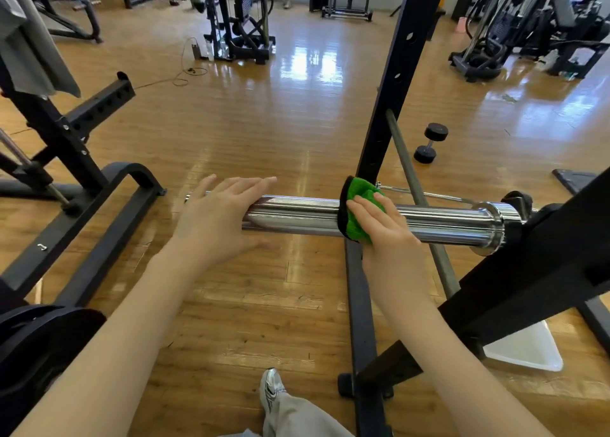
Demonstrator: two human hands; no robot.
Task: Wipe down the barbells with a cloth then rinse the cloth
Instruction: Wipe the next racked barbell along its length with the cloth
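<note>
Two hands work at one chrome barbell sleeve (297,215). Right hand (384,228) curls over a green cloth (359,205), its fingers pressing the cloth round the top of the sleeve, roughly midway along its length. Left hand (221,212) is flat and spread, fingers straight, at the sleeve's free end; whether the palm touches the metal I cannot tell. Right of the cloth, the sleeve runs to its collar (495,225) at a black rack (534,255). Beyond the right hand, one dumbbell (430,143) lies on the wooden floor (264,133).
</note>
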